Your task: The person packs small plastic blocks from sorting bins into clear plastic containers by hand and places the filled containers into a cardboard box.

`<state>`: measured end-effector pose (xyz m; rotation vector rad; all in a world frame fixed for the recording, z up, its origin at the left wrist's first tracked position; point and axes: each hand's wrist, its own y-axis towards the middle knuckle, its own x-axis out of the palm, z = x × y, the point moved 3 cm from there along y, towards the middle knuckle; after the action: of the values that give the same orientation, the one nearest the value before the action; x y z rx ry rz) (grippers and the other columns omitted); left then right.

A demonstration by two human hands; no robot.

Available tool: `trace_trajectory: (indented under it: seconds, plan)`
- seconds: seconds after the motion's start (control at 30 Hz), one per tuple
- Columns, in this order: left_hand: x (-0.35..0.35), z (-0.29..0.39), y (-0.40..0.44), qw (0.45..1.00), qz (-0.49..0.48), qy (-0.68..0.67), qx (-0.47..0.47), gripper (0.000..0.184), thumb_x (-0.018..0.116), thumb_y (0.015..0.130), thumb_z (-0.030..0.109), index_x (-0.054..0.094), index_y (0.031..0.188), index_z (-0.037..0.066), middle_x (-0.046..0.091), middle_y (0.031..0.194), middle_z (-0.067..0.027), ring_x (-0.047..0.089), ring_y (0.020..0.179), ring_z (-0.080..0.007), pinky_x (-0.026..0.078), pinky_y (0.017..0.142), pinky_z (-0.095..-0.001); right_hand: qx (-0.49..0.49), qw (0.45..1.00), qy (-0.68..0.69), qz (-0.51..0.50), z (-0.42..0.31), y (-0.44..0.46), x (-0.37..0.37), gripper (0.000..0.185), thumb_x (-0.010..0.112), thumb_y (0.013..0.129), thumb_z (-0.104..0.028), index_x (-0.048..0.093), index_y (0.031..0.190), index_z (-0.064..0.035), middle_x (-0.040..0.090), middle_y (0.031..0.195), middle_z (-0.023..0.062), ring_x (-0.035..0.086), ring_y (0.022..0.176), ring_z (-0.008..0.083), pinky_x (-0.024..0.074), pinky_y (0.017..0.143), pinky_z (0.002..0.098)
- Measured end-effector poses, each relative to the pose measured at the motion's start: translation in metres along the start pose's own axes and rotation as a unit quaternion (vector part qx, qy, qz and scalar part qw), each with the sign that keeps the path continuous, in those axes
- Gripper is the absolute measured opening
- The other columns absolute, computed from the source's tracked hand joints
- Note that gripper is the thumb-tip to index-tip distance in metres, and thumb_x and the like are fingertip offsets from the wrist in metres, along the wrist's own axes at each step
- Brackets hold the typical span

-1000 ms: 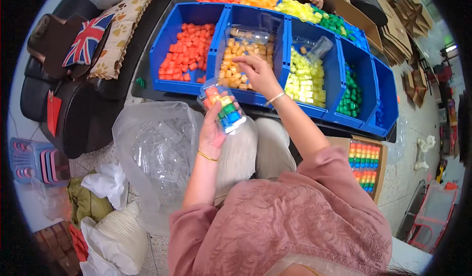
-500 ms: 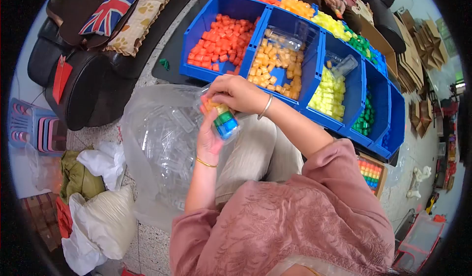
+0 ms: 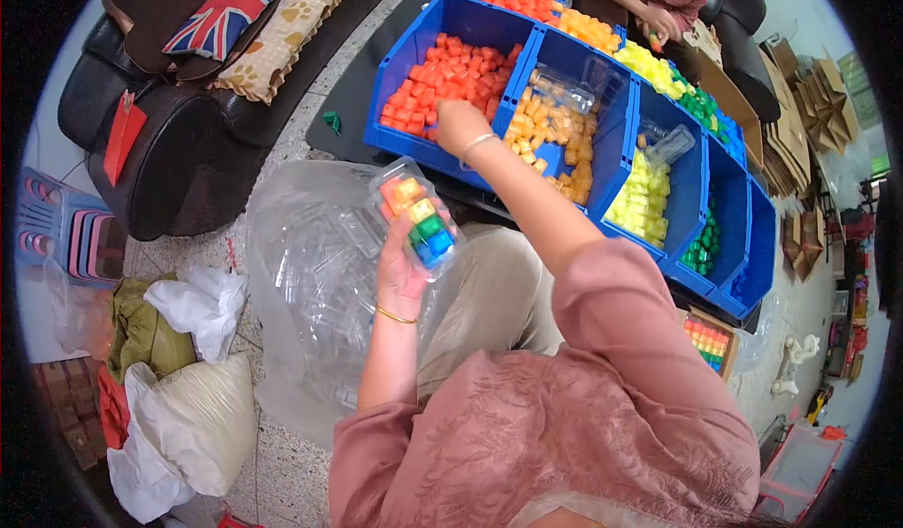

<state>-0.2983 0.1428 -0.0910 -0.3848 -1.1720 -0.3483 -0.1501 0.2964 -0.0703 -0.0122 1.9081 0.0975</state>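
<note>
My left hand (image 3: 403,269) is closed around a clear plastic pack (image 3: 403,173) holding glossy red, orange, yellow, green and blue pieces. The pack is tilted, with its bare clear end pointing away from me. My right hand (image 3: 461,130) reaches over the front of the blue bin (image 3: 404,58) of red pieces (image 3: 451,77), and its fingertips are hidden. To its right, another compartment holds orange pieces (image 3: 546,124). Below my left hand, a large translucent bag (image 3: 282,340) contains many clear plastic packs (image 3: 324,288).
Farther right are bins of yellow (image 3: 640,199), green (image 3: 701,246) and blue pieces. Across the bins, another person's hand (image 3: 661,25) holds something small. A tray of coloured pieces (image 3: 705,340) lies at right. Small green pieces (image 3: 332,122) lie on the dark table.
My right hand has left the pack and moved up to the red bin. My left hand still holds the pack, now more fully visible. The view has shifted slightly.
</note>
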Motion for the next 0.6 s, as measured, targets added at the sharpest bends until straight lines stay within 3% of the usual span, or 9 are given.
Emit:
trace_trajectory:
  seconds: [0.03,0.1,0.27,0.33,0.47,0.57,0.6]
  plan:
    - [0.006,-0.001,-0.002,1.000,-0.014,-0.026,0.009,0.052,0.065,0.087,0.027,0.045,0.131,0.007,0.059,0.115,-0.0102,0.060,0.102,-0.0245,0.052,0.086,-0.0421,-0.002,1.000,0.000,0.003,0.003,0.012,0.012,0.020,0.055,0.077,-0.007,0.069,0.090,0.0006,0.065,0.092,0.0257,0.065,0.091,0.0364,0.0523,0.079,0.0426]
    - [0.009,-0.002,-0.004,0.998,-0.027,-0.052,0.021,0.055,0.066,0.087,0.029,0.044,0.132,0.008,0.059,0.115,-0.0100,0.060,0.102,-0.0248,0.052,0.087,-0.0429,0.075,0.994,0.014,-0.077,0.009,0.026,0.035,0.031,0.068,0.072,-0.020,0.067,0.092,0.0043,0.064,0.099,0.0267,0.064,0.095,0.0364,0.0513,0.084,0.0420]
    - [0.005,-0.007,-0.003,0.999,0.024,0.016,0.021,0.055,0.067,0.086,0.028,0.044,0.132,0.008,0.059,0.115,-0.0106,0.060,0.102,-0.0250,0.051,0.085,-0.0428,0.081,0.995,0.007,-0.061,0.015,0.024,0.040,0.026,0.061,0.073,-0.014,0.066,0.092,0.0031,0.065,0.095,0.0248,0.064,0.093,0.0360,0.0512,0.083,0.0414]
    - [0.004,-0.009,0.000,1.000,0.027,0.005,0.008,0.052,0.066,0.087,0.026,0.045,0.130,0.008,0.059,0.114,-0.0107,0.060,0.101,-0.0249,0.052,0.085,-0.0425,0.045,0.991,0.106,0.069,0.011,0.010,0.016,0.023,0.061,0.073,-0.014,0.065,0.089,0.0019,0.066,0.089,0.0230,0.064,0.089,0.0359,0.0508,0.081,0.0416]
    - [0.006,-0.019,0.008,0.999,0.046,-0.011,-0.014,0.045,0.065,0.087,0.022,0.048,0.125,0.005,0.061,0.110,-0.0111,0.061,0.098,-0.0242,0.052,0.084,-0.0408,0.029,0.987,0.115,0.109,0.015,0.002,0.001,0.020,0.061,0.073,-0.013,0.064,0.087,0.0008,0.065,0.086,0.0217,0.063,0.084,0.0362,0.0502,0.078,0.0420]
    - [0.011,-0.020,0.010,0.999,0.053,0.013,-0.003,0.044,0.066,0.087,0.023,0.049,0.123,0.004,0.061,0.107,-0.0112,0.062,0.096,-0.0234,0.052,0.083,-0.0400,-0.040,0.982,0.116,0.147,0.002,-0.011,-0.025,0.018,0.062,0.074,-0.013,0.063,0.088,-0.0009,0.064,0.085,0.0199,0.062,0.080,0.0362,0.0501,0.077,0.0418]
    - [0.011,-0.020,0.008,0.998,0.054,0.013,-0.004,0.044,0.066,0.087,0.023,0.049,0.123,0.004,0.061,0.107,-0.0112,0.062,0.096,-0.0234,0.052,0.083,-0.0400,-0.110,0.973,0.173,0.109,-0.008,-0.025,-0.048,0.017,0.062,0.075,-0.012,0.062,0.089,-0.0014,0.063,0.086,0.0180,0.062,0.082,0.0349,0.0497,0.077,0.0410]
